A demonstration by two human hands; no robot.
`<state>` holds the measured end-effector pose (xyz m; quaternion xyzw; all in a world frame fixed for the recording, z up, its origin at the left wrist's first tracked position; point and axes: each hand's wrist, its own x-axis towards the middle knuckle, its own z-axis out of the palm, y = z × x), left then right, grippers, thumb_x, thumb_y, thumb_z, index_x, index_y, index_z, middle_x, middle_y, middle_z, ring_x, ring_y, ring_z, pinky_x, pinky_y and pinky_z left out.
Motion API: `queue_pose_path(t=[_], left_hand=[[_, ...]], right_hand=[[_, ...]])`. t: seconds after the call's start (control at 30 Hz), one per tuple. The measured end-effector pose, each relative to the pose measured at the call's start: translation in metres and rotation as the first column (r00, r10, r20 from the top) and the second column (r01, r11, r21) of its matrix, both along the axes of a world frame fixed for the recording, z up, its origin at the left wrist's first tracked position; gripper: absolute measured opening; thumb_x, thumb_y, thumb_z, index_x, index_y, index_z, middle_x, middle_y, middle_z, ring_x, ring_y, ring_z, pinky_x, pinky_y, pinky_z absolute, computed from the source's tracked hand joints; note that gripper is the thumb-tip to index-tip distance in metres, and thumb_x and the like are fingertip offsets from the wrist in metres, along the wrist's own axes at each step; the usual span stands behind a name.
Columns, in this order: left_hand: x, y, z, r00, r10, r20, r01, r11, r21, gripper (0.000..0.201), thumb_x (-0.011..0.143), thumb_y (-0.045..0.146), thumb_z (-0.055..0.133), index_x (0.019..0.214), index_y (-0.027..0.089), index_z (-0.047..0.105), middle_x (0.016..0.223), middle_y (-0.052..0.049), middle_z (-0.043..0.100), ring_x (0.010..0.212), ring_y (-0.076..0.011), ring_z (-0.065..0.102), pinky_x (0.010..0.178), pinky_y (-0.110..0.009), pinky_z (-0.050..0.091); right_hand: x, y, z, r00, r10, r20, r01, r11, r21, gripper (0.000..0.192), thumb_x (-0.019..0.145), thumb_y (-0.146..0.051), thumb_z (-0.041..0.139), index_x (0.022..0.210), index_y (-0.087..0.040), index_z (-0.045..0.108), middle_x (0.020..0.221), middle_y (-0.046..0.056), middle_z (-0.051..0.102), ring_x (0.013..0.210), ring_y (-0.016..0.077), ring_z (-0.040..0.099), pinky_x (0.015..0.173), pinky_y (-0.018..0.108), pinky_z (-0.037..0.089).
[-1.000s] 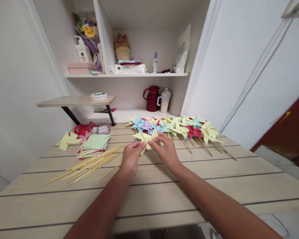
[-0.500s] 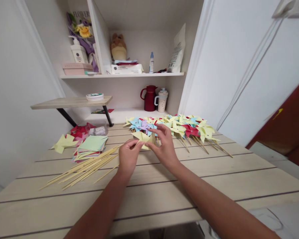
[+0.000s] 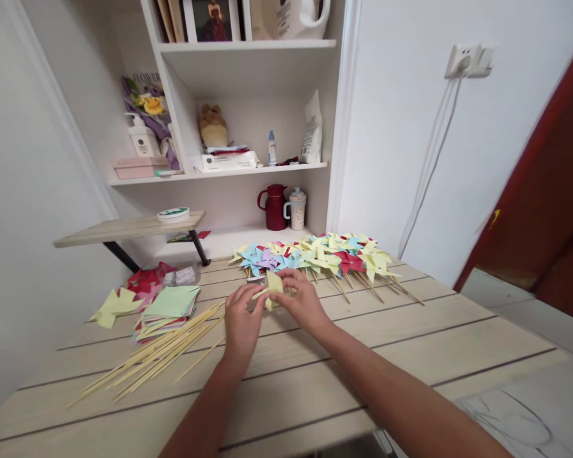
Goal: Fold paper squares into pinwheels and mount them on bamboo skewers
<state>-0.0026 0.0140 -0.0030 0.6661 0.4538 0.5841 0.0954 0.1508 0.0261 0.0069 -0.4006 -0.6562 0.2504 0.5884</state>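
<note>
Table: pale wooden plank tabletop (image 3: 410, 343), fills the lower half of the view; taken as landmark for all places below.
Shelving: white wall shelf unit (image 3: 248, 168) behind the table's far edge, holding a dark red jug (image 3: 273, 207) and a speckled lidded mug (image 3: 296, 208) on its lowest board.
Pinwheel row: spread of finished paper pinwheels on sticks, yellow, blue, purple and red (image 3: 315, 256), along the table's far edge, right of centre.
Skewers: loose bundle of thin bamboo sticks (image 3: 157, 350) on the table's left half, fanned diagonally.
Paper stack: pile of square coloured sheets, green on top (image 3: 169, 304), at the far ends of the sticks, left part of the table.
Left hand (image 3: 241, 321): above table centre, thumb and forefinger pinched on the near edge of the folded piece.
Right hand (image 3: 300, 298): just beside the left, fingers curled, tips pressing the same piece from its right side.
Held piece: small yellow folded paper pinwheel (image 3: 273, 284), between both hands, just short of the pinwheel row, lifted slightly off the tabletop.
</note>
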Motion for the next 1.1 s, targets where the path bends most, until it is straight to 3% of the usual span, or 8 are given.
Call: queue_pose_path(t=[0.1,0.17,0.23,0.33,0.5,0.83,0.97,1.1], left_hand=[[-0.001,0.004,-0.004,0.96,-0.041,0.278,0.075,0.991,-0.113,0.068,0.078,0.036,0.073,0.14,0.028,0.049,0.123,-0.01,0.064,0.103,-0.0226,0.063,0.092,-0.039,0.047],[-0.003,0.008,-0.007,0.893,-0.056,0.447,0.155,0.97,-0.188,0.087,0.075,0.043,0.076,0.149,0.027,0.034,0.131,-0.013,0.059,0.106,-0.0223,0.062,0.092,-0.037,0.048],[-0.005,0.009,-0.009,0.831,-0.091,0.549,0.276,0.924,-0.264,0.078,0.076,0.052,0.073,0.143,0.022,0.045,0.128,-0.015,0.061,0.108,-0.0233,0.063,0.094,-0.037,0.047],[-0.005,0.007,-0.008,0.788,-0.165,0.593,0.433,0.833,-0.343,0.059,0.076,0.058,0.07,0.117,0.015,0.068,0.116,-0.016,0.07,0.105,-0.0252,0.065,0.096,-0.037,0.045],[0.005,-0.002,-0.004,0.738,-0.185,0.649,0.506,0.788,-0.351,0.046,0.066,0.039,0.083,0.104,0.016,0.074,0.104,-0.011,0.075,0.097,-0.0227,0.068,0.091,-0.033,0.047],[0.008,-0.005,-0.006,0.671,-0.169,0.722,0.545,0.772,-0.326,0.032,0.066,0.038,0.083,0.086,0.014,0.077,0.083,-0.006,0.075,0.075,-0.0158,0.064,0.074,-0.026,0.047],[0.008,-0.006,-0.005,0.691,-0.139,0.71,0.504,0.796,-0.335,0.031,0.064,0.039,0.084,0.082,0.014,0.077,0.079,-0.006,0.074,0.069,-0.0148,0.062,0.069,-0.025,0.046],[0.008,-0.006,-0.004,0.709,-0.115,0.696,0.468,0.814,-0.343,0.03,0.064,0.038,0.084,0.079,0.014,0.077,0.079,-0.006,0.074,0.07,-0.0153,0.062,0.068,-0.026,0.047]], right_hand=[[0.0,0.003,0.001,0.937,0.096,-0.336,-0.182,0.955,-0.235,0.015,0.063,-0.03,0.079,0.066,-0.019,0.071,0.092,0.007,0.071,0.087,0.0229,0.063,0.082,0.036,0.046],[0.001,0.004,0.002,0.848,0.076,-0.525,-0.285,0.9,-0.33,0.019,0.057,-0.031,0.082,0.066,-0.017,0.072,0.075,0.005,0.071,0.07,0.0188,0.061,0.071,0.033,0.046],[0.002,0.005,0.001,0.79,0.039,-0.612,-0.327,0.871,-0.367,0.022,0.053,-0.03,0.085,0.065,-0.016,0.072,0.066,0.004,0.07,0.062,0.0162,0.058,0.065,0.031,0.045],[0.002,0.005,-0.001,0.774,0.036,-0.632,-0.343,0.863,-0.371,0.024,0.052,-0.03,0.085,0.067,-0.015,0.073,0.067,0.005,0.071,0.061,0.0162,0.058,0.064,0.031,0.045],[-0.005,-0.001,-0.004,0.759,0.085,-0.646,-0.406,0.838,-0.366,0.022,0.053,-0.027,0.084,0.069,-0.014,0.075,0.068,0.006,0.073,0.061,0.0156,0.059,0.065,0.03,0.046],[-0.011,-0.012,0.002,0.756,0.153,-0.637,-0.483,0.786,-0.386,0.022,0.055,-0.026,0.085,0.072,-0.015,0.075,0.072,0.006,0.074,0.065,0.0162,0.061,0.066,0.031,0.048],[-0.014,-0.013,0.0,0.742,0.153,-0.653,-0.496,0.781,-0.38,0.024,0.056,-0.025,0.085,0.075,-0.016,0.074,0.075,0.005,0.074,0.067,0.0172,0.062,0.069,0.031,0.049],[-0.013,-0.012,-0.001,0.74,0.102,-0.665,-0.461,0.797,-0.391,0.027,0.055,-0.032,0.087,0.064,-0.017,0.065,0.065,0.0,0.067,0.061,0.0135,0.056,0.064,0.028,0.044]])
